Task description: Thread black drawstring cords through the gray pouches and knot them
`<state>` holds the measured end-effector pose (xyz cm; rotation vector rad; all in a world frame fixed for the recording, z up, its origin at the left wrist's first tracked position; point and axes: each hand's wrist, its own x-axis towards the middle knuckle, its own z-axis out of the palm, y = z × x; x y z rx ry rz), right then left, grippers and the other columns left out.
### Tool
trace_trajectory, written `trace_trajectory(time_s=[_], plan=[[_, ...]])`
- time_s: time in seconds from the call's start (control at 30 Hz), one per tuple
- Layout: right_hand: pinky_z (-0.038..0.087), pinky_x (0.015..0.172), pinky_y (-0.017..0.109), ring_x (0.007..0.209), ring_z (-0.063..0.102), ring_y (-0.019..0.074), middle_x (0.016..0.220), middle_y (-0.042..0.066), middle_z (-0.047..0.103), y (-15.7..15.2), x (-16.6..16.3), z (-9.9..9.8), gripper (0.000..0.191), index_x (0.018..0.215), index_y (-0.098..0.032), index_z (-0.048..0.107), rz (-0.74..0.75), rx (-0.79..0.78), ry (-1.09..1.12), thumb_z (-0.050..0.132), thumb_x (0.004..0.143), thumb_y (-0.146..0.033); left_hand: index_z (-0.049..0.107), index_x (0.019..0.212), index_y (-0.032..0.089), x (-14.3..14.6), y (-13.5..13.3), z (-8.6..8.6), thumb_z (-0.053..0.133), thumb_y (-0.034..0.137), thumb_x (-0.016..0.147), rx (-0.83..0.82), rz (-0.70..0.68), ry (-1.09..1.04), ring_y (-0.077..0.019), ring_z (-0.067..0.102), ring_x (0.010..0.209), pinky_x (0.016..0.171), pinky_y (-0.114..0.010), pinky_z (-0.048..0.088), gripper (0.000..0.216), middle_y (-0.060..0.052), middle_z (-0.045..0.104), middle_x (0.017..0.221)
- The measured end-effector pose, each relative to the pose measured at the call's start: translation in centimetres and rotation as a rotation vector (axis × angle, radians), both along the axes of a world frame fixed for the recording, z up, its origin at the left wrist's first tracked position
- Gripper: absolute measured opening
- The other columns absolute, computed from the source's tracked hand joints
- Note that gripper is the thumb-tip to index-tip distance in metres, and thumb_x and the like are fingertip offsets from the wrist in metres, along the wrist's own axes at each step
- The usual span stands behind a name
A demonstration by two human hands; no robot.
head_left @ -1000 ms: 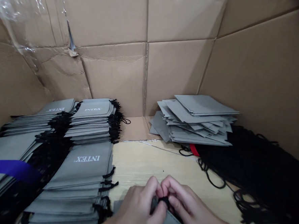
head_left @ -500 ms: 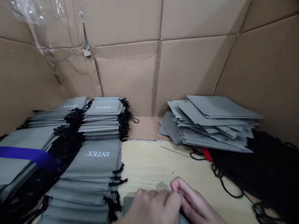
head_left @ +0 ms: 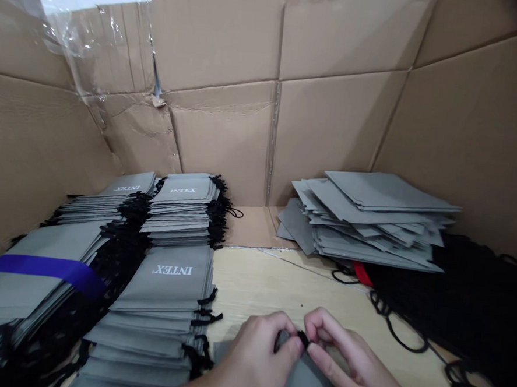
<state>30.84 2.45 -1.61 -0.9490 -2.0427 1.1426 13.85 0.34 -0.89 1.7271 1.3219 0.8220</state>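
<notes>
While our left hand (head_left: pixel 254 362) and right hand (head_left: pixel 348 368) pinch shut on the black cord (head_left: pixel 303 338) at the gray pouch (head_left: pixel 303 383), bottom center on the tabletop (head_left: pixel 257 281), we should keep both grips close and steady. Left-side stacks (head_left: pixel 164 304) read "INTEX".

Near edge: left hand (head_left: pixel 252 362) and right hand (head_left: pixel 344 362) meet over pouch (head_left: pixel 303 383) on tabletop (head_left: pixel 257 281) | Left: printed pouch stacks (head_left: pixel 164 304) | Behind right: plain pouch pile (head_left: pixel 366 223) | Far right: cord heap (head_left: pixel 466 299) | Behind all: cardboard wall (head_left: pixel 332 128)
</notes>
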Motion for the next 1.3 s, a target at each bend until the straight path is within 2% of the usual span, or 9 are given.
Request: trace_trajectory(time_s=[0.17, 0.27, 0.33, 0.47, 0.53, 0.73, 0.9, 1.17, 1.3], plan=[[0.032, 0.052, 0.021, 0.058, 0.041, 0.0114, 0.064, -0.004, 0.044, 0.6, -0.4, -0.9, 0.033, 0.078, -0.022, 0.044, -0.011, -0.19, 0.168, 0.044, 0.086, -0.054, 0.063, 0.082, 0.017, 0.0, 0.0, 0.1, 0.048, 0.025, 0.081, 0.042, 0.011, 0.025, -0.018, 0.055, 0.075, 0.07, -0.026, 0.042, 0.017, -0.003, 0.063, 0.077], [0.03, 0.047, 0.02, 0.052, 0.039, 0.01, 0.06, -0.005, 0.043, 0.9, -0.4, -1.1, 0.032, 0.08, -0.021, 0.044, -0.042, -0.178, 0.153, 0.041, 0.088, -0.053, 0.062, 0.082, 0.017, -0.1, 0.1, 0.1, 0.047, 0.024, 0.082, 0.093, 0.011, 0.035, -0.018, 0.056, 0.076, 0.071, -0.026, 0.042, 0.016, -0.004, 0.064, 0.079], [0.032, 0.047, 0.02, 0.051, 0.041, 0.0104, 0.059, -0.004, 0.045, 0.8, -0.2, -0.8, 0.029, 0.082, -0.021, 0.045, -0.066, -0.05, 0.048, 0.038, 0.091, -0.048, 0.061, 0.082, 0.017, -0.2, -0.1, 0.2, 0.046, 0.024, 0.083, 0.117, 0.014, 0.036, -0.0176, 0.057, 0.075, 0.07, -0.025, 0.042, 0.017, -0.004, 0.065, 0.078], [0.035, 0.051, 0.021, 0.054, 0.047, 0.0113, 0.061, -0.003, 0.05, 0.5, 0.3, 0.2, 0.022, 0.083, -0.021, 0.049, -0.076, 0.352, -0.178, 0.035, 0.094, -0.034, 0.06, 0.085, 0.018, -0.3, -0.5, 0.5, 0.04, 0.022, 0.086, 0.157, -0.053, 0.01, -0.0156, 0.057, 0.075, 0.07, -0.023, 0.041, 0.02, -0.003, 0.065, 0.08], [0.035, 0.053, 0.021, 0.055, 0.049, 0.0112, 0.063, -0.002, 0.052, 0.4, 0.3, 0.4, 0.022, 0.082, -0.021, 0.049, -0.076, 0.468, -0.223, 0.034, 0.094, -0.03, 0.059, 0.083, 0.019, -0.3, -0.7, 0.7, 0.04, 0.022, 0.086, 0.152, -0.073, 0.046, -0.015, 0.057, 0.074, 0.07, -0.022, 0.04, 0.019, -0.002, 0.064, 0.078], [0.035, 0.05, 0.019, 0.051, 0.047, 0.009, 0.059, -0.005, 0.051, 0.6, 0.4, 0.1, 0.022, 0.081, -0.02, 0.046, -0.103, 0.306, -0.13, 0.035, 0.094, -0.034, 0.056, 0.076, 0.02, -0.4, -0.7, 1.4, 0.041, 0.026, 0.085, 0.078, -0.162, 0.175, -0.0122, 0.05, 0.061, 0.06, -0.021, 0.036, 0.019, 0.003, 0.057, 0.066], [0.034, 0.049, 0.019, 0.049, 0.042, 0.0085, 0.057, -0.006, 0.046, 0.4, 0.2, -0.4, 0.025, 0.077, -0.021, 0.041, -0.1, 0.21, 0.004, 0.033, 0.094, -0.037, 0.057, 0.083, 0.023, -0.7, -0.7, 1.5, 0.038, 0.031, 0.088, 0.109, -0.172, 0.26, -0.0137, 0.049, 0.063, 0.062, -0.022, 0.036, 0.021, 0.002, 0.058, 0.069], [0.033, 0.048, 0.021, 0.047, 0.041, 0.0097, 0.054, -0.006, 0.043, 0.5, -0.1, -0.7, 0.021, 0.077, -0.022, 0.037, -0.105, 0.236, -0.066, 0.03, 0.093, -0.032, 0.052, 0.087, 0.024, -0.6, -0.8, 0.8, 0.032, 0.028, 0.09, 0.157, -0.205, 0.306, -0.0151, 0.051, 0.063, 0.061, -0.023, 0.036, 0.021, 0.001, 0.056, 0.07], [0.034, 0.05, 0.022, 0.049, 0.042, 0.0104, 0.056, -0.005, 0.044, 0.6, 0.0, -0.5, 0.022, 0.077, -0.022, 0.039, -0.116, 0.246, -0.102, 0.03, 0.093, -0.033, 0.053, 0.089, 0.024, -0.6, -0.7, 0.9, 0.035, 0.029, 0.089, 0.103, -0.176, 0.329, -0.0157, 0.051, 0.064, 0.062, -0.024, 0.035, 0.019, 0.001, 0.057, 0.072]])
